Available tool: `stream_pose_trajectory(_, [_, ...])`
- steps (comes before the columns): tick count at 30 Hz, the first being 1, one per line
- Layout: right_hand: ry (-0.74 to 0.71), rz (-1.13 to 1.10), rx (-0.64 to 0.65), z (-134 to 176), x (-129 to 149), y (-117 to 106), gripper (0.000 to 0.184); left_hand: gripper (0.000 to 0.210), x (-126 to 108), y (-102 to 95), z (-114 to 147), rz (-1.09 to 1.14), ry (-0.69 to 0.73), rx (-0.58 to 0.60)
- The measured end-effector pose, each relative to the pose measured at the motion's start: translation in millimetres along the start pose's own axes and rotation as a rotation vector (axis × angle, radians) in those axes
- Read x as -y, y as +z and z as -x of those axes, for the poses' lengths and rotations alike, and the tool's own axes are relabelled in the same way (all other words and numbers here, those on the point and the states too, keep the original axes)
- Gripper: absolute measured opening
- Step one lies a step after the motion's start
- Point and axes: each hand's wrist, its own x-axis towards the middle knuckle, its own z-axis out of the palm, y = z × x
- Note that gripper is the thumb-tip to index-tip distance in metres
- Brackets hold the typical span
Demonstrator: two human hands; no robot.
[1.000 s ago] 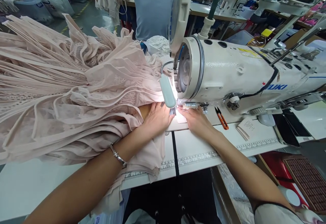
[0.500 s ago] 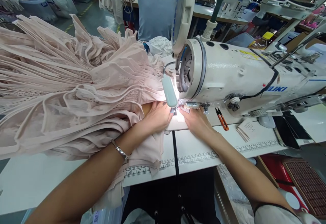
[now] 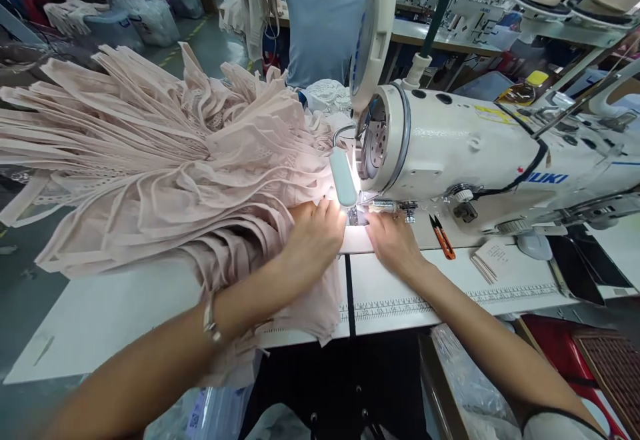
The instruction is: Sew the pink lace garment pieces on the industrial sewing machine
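White table (image 3: 130,313): I see pink cloth (image 3: 165,140) heaped left of the sewing foot (image 3: 353,216), long folds running sideways. Left hand (image 3: 317,233) is nearer, against the cloth; right hand (image 3: 393,240) just right of the foot. Can't tell either grip.

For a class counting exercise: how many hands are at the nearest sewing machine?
2: left hand, beside the fabric; right hand, in front of the machine. Fabric could hide others.

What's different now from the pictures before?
The left hand curled more and its wrist moved left. Left folds of the cloth pile slid right, toward the sewing machine. The right hand stayed beside the presser foot; the orange snips stayed put.
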Motion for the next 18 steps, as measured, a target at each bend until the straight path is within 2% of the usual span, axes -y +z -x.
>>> stream_pose_trajectory(2, [-0.310,-0.160,-0.039,8,15,-7,0.033,0.019,-1,-8.7,33,-0.094,0.079,0.070])
stream_pose_trajectory(4, [-0.626,-0.293,-0.023,17,29,-11,0.033,0.013,3,-15.9,66,-0.111,0.194,0.129])
stream_pose_trajectory(5, [-0.694,-0.318,-0.023,21,35,-12,0.033,0.014,6,-19.9,80,-0.064,0.273,0.173])
stream_pose_trajectory(6, [-0.703,-0.319,-0.035,24,38,-12,0.030,0.019,9,-24.4,92,0.000,0.331,0.219])
stream_pose_trajectory(8, [-0.599,-0.263,-0.064,28,36,-9,0.020,0.024,13,-33.8,105,0.122,0.408,0.337])
stream_pose_trajectory(10, [-0.458,-0.177,-0.093,29,28,-4,0.021,0.026,13,-38.6,103,0.212,0.436,0.479])
stream_pose_trajectory(11, [-0.406,-0.141,-0.111,30,24,-3,0.024,0.024,12,-37.0,97,0.244,0.423,0.506])
stream_pose_trajectory(12, [-0.368,-0.115,-0.127,32,20,-2,0.027,0.018,11,-32.3,88,0.276,0.413,0.485])
stream_pose_trajectory(14, [-0.333,-0.086,-0.151,40,13,-4,0.033,0.011,8,-14.3,68,0.225,0.349,0.219])
stream_pose_trajectory(16, [-0.296,-0.068,-0.165,56,1,-11,0.037,0.030,7,8.4,51,0.023,0.400,-0.006])
stream_pose_trajectory(18, [-0.180,-0.036,-0.192,80,-21,-21,0.035,0.039,8,25.7,42,-0.174,0.381,-0.091])
